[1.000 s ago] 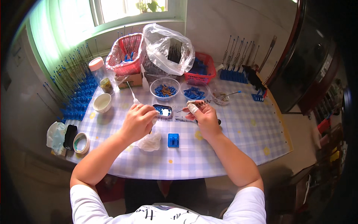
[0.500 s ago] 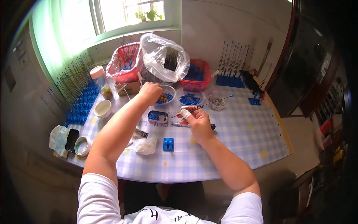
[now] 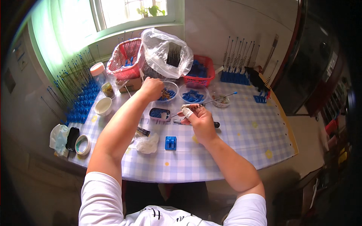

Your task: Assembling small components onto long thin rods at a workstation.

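Observation:
My right hand is closed on a thin metal rod with a dark coil spring and a small blue tip. The rod slants up to the right; white wrapping covers one finger. My left hand is at the left rim of a clear round bowl of blue and brass-coloured small parts. Its fingertips are hidden, so I cannot see what it grips. In front of the bowl sits a small tub of tiny blue pieces. A blue block lies nearer me on the checked cloth.
Blue racks of upright spring rods stand at left and back right. Behind the bowls are red baskets and a plastic bag. A second bowl holds blue parts; a black-handled tool lies by my right hand.
My left hand stays by the bowl with barely any shift. My right hand still holds the spring rod at nearly the same angle. The whole view has shifted slightly.

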The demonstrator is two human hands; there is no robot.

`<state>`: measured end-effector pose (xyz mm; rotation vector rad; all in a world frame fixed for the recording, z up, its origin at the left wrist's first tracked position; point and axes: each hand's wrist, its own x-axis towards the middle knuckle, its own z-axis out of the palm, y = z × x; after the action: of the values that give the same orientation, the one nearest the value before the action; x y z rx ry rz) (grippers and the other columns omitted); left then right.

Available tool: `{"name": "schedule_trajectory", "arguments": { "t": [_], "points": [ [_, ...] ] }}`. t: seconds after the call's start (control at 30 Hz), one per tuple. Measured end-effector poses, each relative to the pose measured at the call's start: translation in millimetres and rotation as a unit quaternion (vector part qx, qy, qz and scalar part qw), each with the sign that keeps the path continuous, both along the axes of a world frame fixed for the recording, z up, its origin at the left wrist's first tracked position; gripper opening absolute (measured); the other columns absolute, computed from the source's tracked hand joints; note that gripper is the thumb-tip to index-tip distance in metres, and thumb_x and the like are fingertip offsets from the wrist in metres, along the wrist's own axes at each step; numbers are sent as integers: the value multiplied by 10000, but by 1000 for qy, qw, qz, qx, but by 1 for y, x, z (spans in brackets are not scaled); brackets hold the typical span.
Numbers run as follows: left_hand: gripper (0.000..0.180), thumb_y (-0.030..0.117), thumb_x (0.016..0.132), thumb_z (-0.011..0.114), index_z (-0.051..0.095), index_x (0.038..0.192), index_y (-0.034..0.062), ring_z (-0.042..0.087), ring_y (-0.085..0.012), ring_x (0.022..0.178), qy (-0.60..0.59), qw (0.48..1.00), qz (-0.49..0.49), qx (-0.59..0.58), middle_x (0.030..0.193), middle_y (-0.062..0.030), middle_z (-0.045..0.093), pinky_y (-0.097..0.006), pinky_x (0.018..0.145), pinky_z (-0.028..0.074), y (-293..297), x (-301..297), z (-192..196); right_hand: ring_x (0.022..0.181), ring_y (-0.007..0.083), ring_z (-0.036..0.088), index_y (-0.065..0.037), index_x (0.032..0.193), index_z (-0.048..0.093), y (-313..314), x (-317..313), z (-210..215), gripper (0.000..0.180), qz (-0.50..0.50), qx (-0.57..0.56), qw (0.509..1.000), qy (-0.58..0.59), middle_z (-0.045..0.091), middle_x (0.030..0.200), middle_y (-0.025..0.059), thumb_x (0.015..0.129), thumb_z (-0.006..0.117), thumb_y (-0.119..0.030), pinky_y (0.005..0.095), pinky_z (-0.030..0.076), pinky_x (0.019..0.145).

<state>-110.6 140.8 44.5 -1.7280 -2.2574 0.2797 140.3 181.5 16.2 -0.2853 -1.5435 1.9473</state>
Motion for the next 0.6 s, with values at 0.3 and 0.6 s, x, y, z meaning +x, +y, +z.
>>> {"name": "schedule_trajectory", "arguments": {
  "t": [0.3,0.6],
  "points": [
    [205,115,666,650,660,815,-25,674,-263,752,-280,935,-56,212,840,-185,654,-351,682,534,-29,46,24,746,121,639,-23,1018,574,5,5,7,140,-13,4,1000,2,682,931,117,918,567,-121,252,523,693],
    [271,29,681,724,663,940,-23,681,-168,827,-466,828,-85,298,901,-123,691,-270,767,547,-100,114,14,921,245,667,-42,1030,470,-1,9,13,186,45,0,998,46,659,1031,198,982,488,-220,341,528,819]
  ]
}}
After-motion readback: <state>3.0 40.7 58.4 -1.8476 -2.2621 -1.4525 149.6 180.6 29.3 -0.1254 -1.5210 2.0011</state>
